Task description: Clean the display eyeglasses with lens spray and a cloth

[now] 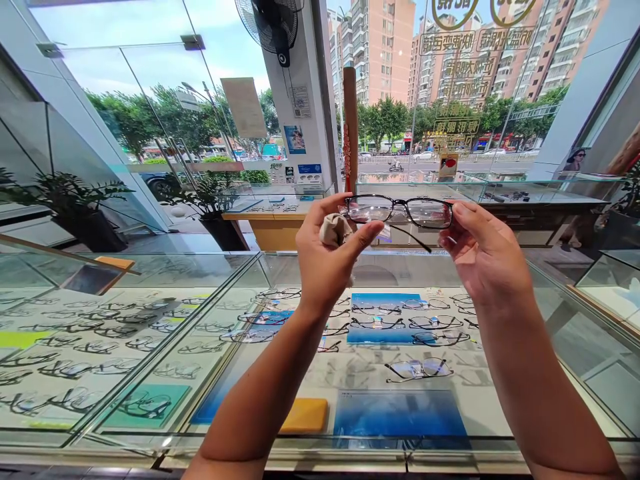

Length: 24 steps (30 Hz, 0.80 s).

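A pair of black-framed eyeglasses [400, 203] is raised over the glass counter, its clear lenses facing the window. My left hand [333, 250] grips the frame's left end and also has a crumpled beige cloth [334, 231] tucked in its fingers. At the other end, my right hand [485, 247] pinches the frame near the hinge between thumb and fingers. One dark temple arm slants down behind the lenses, between the two hands.
Below my arms, a glass display case [370, 437] holds rows of eyeglasses, blue cards [400, 413] and an orange-yellow case [306, 415]. A tilted mirror [97, 273] stands on the left. Farther back are another counter [275, 230], potted plants [213, 200] and a wall fan [270, 27].
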Each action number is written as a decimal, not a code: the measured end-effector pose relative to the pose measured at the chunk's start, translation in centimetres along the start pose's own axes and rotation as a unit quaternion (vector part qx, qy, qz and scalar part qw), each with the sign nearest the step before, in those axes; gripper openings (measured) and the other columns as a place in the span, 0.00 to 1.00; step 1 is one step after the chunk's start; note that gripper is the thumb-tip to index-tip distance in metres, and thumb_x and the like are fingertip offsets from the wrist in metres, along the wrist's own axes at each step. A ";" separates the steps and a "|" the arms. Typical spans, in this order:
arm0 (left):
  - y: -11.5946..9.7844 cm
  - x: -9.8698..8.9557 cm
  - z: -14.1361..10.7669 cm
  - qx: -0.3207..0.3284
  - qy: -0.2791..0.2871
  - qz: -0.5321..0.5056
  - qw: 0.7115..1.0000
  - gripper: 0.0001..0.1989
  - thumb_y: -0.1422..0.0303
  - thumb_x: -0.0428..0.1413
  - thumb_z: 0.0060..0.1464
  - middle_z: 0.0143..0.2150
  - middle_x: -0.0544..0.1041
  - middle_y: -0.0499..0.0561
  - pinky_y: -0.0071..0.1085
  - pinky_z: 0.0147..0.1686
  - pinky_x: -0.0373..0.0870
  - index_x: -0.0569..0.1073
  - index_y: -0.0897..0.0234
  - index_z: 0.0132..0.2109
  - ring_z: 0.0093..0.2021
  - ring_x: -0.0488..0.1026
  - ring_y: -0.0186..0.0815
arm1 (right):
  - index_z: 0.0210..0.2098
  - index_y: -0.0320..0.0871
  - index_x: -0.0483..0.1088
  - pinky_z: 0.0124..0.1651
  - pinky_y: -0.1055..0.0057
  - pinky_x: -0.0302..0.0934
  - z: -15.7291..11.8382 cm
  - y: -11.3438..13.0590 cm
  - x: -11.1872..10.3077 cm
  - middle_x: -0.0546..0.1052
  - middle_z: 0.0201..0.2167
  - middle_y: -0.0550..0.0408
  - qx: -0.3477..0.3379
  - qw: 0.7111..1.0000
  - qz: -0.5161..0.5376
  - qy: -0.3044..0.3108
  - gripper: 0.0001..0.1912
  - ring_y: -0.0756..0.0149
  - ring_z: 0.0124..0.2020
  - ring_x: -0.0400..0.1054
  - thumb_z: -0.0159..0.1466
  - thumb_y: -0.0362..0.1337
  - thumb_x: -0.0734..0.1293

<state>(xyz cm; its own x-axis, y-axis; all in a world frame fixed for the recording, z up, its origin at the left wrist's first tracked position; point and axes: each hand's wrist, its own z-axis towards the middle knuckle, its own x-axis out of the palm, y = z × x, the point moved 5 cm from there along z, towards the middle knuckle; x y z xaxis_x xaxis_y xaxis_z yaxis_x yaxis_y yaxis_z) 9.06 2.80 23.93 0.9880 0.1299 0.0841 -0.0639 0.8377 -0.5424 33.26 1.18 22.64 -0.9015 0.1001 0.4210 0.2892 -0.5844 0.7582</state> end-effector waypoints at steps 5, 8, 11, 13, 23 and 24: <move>1.7 0.6 0.0 -0.024 0.018 -0.076 0.997 0.34 0.46 0.73 0.50 0.53 0.82 0.52 0.32 0.30 0.79 0.73 0.51 0.59 0.35 0.82 0.34 | 0.40 0.53 0.84 0.33 0.72 0.71 -0.3 0.0 0.4 0.84 0.40 0.57 -0.006 1.000 -0.017 0.012 0.09 0.67 0.36 0.76 0.61 0.46 0.80; 2.0 0.8 -0.1 -0.002 0.013 -0.098 0.995 0.34 0.47 0.73 0.51 0.55 0.81 0.53 0.34 0.31 0.80 0.72 0.50 0.60 0.34 0.82 0.34 | 0.41 0.53 0.84 0.34 0.72 0.71 -0.3 -0.1 0.4 0.85 0.40 0.57 0.003 1.000 -0.008 0.014 0.10 0.68 0.37 0.76 0.61 0.45 0.80; 2.0 0.9 0.0 0.029 0.011 -0.076 0.997 0.35 0.44 0.72 0.51 0.56 0.80 0.54 0.34 0.32 0.81 0.72 0.51 0.60 0.34 0.82 0.34 | 0.42 0.53 0.84 0.34 0.72 0.71 -0.1 -0.2 0.3 0.85 0.40 0.58 0.007 1.000 -0.004 0.015 0.10 0.69 0.35 0.76 0.61 0.45 0.80; 1.9 1.0 0.0 0.047 0.015 -0.051 0.997 0.36 0.42 0.70 0.53 0.56 0.79 0.54 0.34 0.33 0.81 0.70 0.51 0.61 0.36 0.83 0.35 | 0.42 0.53 0.84 0.34 0.72 0.71 0.0 -0.2 0.1 0.85 0.40 0.58 0.008 1.000 -0.003 0.017 0.10 0.69 0.35 0.76 0.61 0.45 0.80; -0.2 1.4 -1.6 0.097 -0.029 0.002 0.995 0.32 0.48 0.72 0.54 0.53 0.79 0.53 0.34 0.39 0.83 0.71 0.54 0.59 0.44 0.83 0.38 | 0.43 0.52 0.84 0.31 0.71 0.70 1.4 -2.0 -0.3 0.86 0.41 0.58 0.050 0.998 0.004 0.026 0.17 0.69 0.31 0.75 0.57 0.49 0.82; -0.4 1.5 -1.6 0.103 -0.031 0.001 0.994 0.32 0.49 0.72 0.54 0.52 0.79 0.53 0.34 0.40 0.83 0.71 0.55 0.59 0.45 0.83 0.39 | 0.43 0.52 0.84 0.31 0.72 0.70 1.5 -2.2 -0.4 0.86 0.41 0.57 0.060 0.998 0.008 0.021 0.18 0.69 0.31 0.74 0.56 0.49 0.82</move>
<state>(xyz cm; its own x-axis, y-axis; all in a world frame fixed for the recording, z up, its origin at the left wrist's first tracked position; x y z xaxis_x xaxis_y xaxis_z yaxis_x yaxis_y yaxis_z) 10.78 1.81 22.90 0.9778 0.1578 0.1380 -0.0989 0.9277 -0.3601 33.47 3.64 21.58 -0.9087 0.0556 0.4136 0.3375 -0.4852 0.8067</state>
